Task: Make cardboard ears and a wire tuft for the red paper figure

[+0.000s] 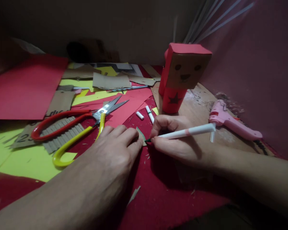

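Note:
My left hand (117, 147) lies low over the table with its fingers together, pinning a small cardboard piece (141, 135) with a green edge. Between the fingers of my right hand (179, 150) is a white marker (194, 130), its dark green tip touching the right side of that piece or just beside it. A marker cap (140, 115) and another white marker (149, 113) lie just beyond my hands. Large scissors (100, 113) with one red and one yellow handle rest open to the left, partly hidden by my left hand.
A red box figure (174, 99) with a cardboard face stands beyond my right hand. A pink glue gun (237, 124) lies at the right by the wall. Red paper (24, 86), yellow paper (33, 166), cardboard scraps (111, 81) and a pencil (129, 88) cover the left and back.

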Available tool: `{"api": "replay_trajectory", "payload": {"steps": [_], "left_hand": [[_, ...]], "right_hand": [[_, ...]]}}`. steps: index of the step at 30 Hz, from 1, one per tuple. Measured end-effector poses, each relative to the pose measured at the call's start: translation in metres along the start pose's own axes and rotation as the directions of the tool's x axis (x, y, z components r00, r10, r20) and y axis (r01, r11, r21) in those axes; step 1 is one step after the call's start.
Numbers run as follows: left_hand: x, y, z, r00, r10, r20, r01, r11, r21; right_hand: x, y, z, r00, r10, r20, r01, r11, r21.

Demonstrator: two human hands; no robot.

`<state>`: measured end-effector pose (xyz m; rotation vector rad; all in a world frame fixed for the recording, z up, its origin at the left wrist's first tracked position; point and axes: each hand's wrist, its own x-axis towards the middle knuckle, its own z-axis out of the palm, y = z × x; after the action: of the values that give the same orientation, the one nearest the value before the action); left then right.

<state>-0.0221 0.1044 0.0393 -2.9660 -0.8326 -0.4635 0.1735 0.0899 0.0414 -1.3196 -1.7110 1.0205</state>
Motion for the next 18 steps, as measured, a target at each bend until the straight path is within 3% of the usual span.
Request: {"api": "replay_trajectory", "payload": {"steps": [5, 10, 14, 18], "left_hand": [[0.003, 0.002, -0.013, 0.995, -0.001, 0.098, 0.007, 0.998, -0.068], [0.004, -0.002, -0.009, 0.996, 0.007, 0.087, 0.0, 0.997, -0.082], [0.003, -0.004, -0.005, 0.997, -0.029, 0.065, 0.031, 0.999, -0.033], [0.003, -0.005, 0.0, 0.998, -0.045, 0.049, 0.046, 0.999, -0.003]], "right_hand": [[0.001, 0.002, -0.001, 0.998, 0.068, -0.005, -0.068, 0.994, 0.086], [0.001, 0.001, 0.002, 0.999, -0.044, -0.03, 0.045, 0.999, 0.026], [0.001, 0.001, 0.0, 0.999, 0.038, 0.029, -0.04, 0.998, 0.049], [0.002, 0.003, -0.001, 0.997, 0.077, -0.007, -0.076, 0.993, 0.088]]}}
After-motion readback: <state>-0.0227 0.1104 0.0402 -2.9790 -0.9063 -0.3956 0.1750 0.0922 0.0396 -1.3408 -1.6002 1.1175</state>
